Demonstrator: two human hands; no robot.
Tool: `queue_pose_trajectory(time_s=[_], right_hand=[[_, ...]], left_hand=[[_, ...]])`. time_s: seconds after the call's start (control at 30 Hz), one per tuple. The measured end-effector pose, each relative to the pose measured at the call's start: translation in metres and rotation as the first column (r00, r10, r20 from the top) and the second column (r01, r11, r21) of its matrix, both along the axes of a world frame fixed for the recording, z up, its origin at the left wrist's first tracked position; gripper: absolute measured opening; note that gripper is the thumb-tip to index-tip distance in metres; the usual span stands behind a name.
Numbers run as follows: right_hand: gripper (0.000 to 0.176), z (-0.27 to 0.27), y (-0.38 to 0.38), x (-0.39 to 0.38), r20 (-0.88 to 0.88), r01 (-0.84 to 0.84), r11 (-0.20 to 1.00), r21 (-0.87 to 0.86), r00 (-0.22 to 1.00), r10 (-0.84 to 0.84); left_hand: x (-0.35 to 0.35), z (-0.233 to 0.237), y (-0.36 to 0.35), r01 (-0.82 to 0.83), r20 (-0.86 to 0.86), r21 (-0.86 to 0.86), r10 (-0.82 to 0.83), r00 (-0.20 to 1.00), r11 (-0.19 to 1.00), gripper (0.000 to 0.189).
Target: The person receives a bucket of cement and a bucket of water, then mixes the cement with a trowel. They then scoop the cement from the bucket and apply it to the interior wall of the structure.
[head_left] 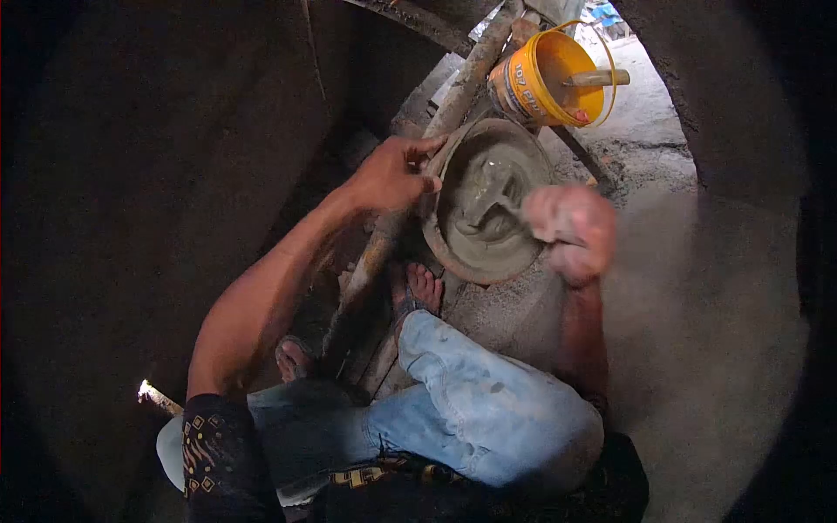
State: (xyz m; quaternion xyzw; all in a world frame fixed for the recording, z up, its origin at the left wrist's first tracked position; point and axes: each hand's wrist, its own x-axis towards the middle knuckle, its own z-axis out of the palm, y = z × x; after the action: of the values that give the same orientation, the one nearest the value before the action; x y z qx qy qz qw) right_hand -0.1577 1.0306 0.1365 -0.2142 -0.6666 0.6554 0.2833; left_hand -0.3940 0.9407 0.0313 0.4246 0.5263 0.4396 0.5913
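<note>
A round, shallow basin (479,275) holds wet grey mortar (497,253). My left hand (392,177) grips the basin's left rim, its fingers hooked over the edge. On the other side, my right hand (571,228) is closed in a fist, smeared by motion and coated in grey. From it a trowel (490,200) reaches into the mortar, its blade thickly covered and its exact shape hard to make out. The trowel's handle is hidden inside the fist.
Just beyond the basin, a yellow bucket (527,83) leans with a wooden-handled tool (597,78) in it. A long wooden pole (370,261) runs diagonally past the basin's left. Dark walls curve around both sides. My bare feet (421,288) are close below the basin.
</note>
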Motion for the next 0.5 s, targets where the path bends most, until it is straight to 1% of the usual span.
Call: queue_pose_trajectory(time_s=[0.07, 0.1, 0.13, 0.17, 0.2, 0.23, 0.27, 0.3, 0.37, 0.4, 0.43, 0.47, 0.5], right_hand=[[0.034, 0.022, -0.001, 0.001, -0.232, -0.011, 0.996, -0.089, 0.973, -0.01], [0.034, 0.018, -0.001, 0.004, -0.234, -0.005, 0.996, -0.087, 0.972, -0.016], [0.034, 0.008, 0.0, 0.009, -0.234, 0.025, 0.987, -0.159, 0.97, -0.062], [0.034, -0.005, 0.002, 0.017, -0.229, 0.057, 0.972, -0.228, 0.967, -0.111], [0.034, -0.035, -0.001, 0.016, -0.21, 0.153, 0.976, -0.156, 0.96, -0.184], [0.034, -0.056, -0.004, 0.014, -0.19, 0.122, 0.979, -0.166, 0.97, -0.153], [0.034, -0.062, -0.005, 0.007, -0.173, 0.086, 0.98, -0.178, 0.978, -0.117], [0.034, -0.062, -0.003, 0.006, -0.178, 0.083, 0.98, -0.179, 0.977, -0.115], [0.037, -0.054, -0.007, 0.007, -0.079, 0.115, 0.991, -0.069, 0.99, -0.12], [0.037, -0.042, -0.007, 0.002, -0.173, 0.123, 0.99, -0.075, 0.976, -0.135], [0.037, -0.025, -0.012, 0.003, -0.25, 0.131, 0.986, -0.1, 0.956, -0.153], [0.036, -0.007, -0.012, 0.005, -0.285, 0.1, 0.985, -0.141, 0.949, -0.137], [0.035, 0.012, -0.004, 0.005, -0.336, 0.066, 0.986, -0.156, 0.935, -0.116]], left_hand=[[-0.002, 0.006, 0.003, 0.005, 0.013, -0.009, -0.005, 1.0, 1.0, 0.063], [-0.008, 0.013, 0.008, 0.025, 0.014, -0.065, -0.024, 1.0, 0.998, 0.063], [-0.012, 0.017, 0.013, 0.047, 0.017, -0.121, -0.045, 0.999, 0.992, 0.063], [-0.016, 0.014, 0.02, 0.058, 0.019, -0.12, -0.056, 0.998, 0.991, 0.063], [-0.021, 0.013, 0.028, 0.087, -0.08, -0.109, -0.096, 0.992, 0.99, 0.063], [-0.026, 0.012, 0.036, 0.111, -0.183, -0.097, -0.127, 0.975, 0.989, 0.064], [-0.031, 0.021, 0.041, 0.15, -0.199, -0.113, -0.17, 0.965, 0.982, 0.063], [-0.035, 0.02, 0.045, 0.147, -0.204, -0.113, -0.168, 0.965, 0.983, 0.063], [-0.034, 0.013, 0.05, 0.209, -0.215, -0.117, -0.23, 0.949, 0.971, 0.062], [-0.038, 0.01, 0.052, 0.197, -0.232, -0.112, -0.219, 0.948, 0.974, 0.062], [-0.035, 0.004, 0.045, 0.153, -0.235, -0.053, -0.161, 0.959, 0.987, 0.059], [-0.029, 0.0, 0.036, 0.121, -0.224, 0.001, -0.118, 0.968, 0.993, 0.056], [-0.027, 0.003, 0.032, 0.124, -0.227, 0.009, -0.119, 0.967, 0.992, 0.056]])
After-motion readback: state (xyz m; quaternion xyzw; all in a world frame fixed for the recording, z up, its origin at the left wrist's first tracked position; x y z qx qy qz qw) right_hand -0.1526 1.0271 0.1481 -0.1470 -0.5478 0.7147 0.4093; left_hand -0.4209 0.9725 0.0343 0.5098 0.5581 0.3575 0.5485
